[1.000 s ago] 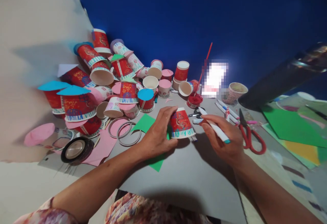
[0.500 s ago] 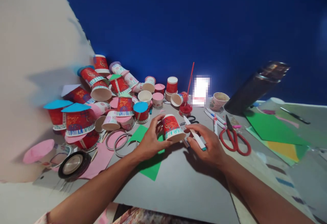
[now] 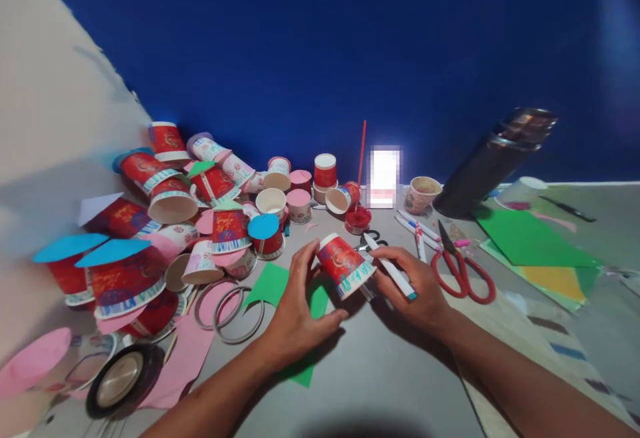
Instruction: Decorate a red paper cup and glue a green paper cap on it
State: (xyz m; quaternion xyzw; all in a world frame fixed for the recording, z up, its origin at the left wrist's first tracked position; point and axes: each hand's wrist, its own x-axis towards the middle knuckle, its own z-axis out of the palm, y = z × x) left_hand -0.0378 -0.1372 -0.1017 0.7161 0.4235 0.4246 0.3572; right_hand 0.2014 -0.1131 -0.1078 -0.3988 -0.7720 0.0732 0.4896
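A red paper cup point(image 3: 345, 265) with gold print and teal pen strokes round its white rim is tilted in front of me, its rim toward the lower right. The fingers of my left hand point(image 3: 303, 301) curl against the cup's left side, while the thumb stands off below it. My right hand point(image 3: 417, 285) grips a white marker point(image 3: 390, 266) with a teal end, and its fingertips are close to the cup's rim; whether they touch it I cannot tell. Beneath the left hand lies green paper point(image 3: 270, 288), partly covered.
Decorated paper cups point(image 3: 127, 278) are heaped at the left. Grey rings point(image 3: 240, 315), a tape roll point(image 3: 123, 378) and pink paper point(image 3: 187, 351) lie nearer. Rightward are red-handled scissors point(image 3: 463, 275), pens, a leaning dark bottle point(image 3: 487, 165) and green sheets point(image 3: 535, 238). A red pot point(image 3: 358, 221) stands behind.
The cup has tilted further, its rim swinging down to the right. My left thumb has come away from the cup. The marker stays in my right hand. The camera view has shifted.
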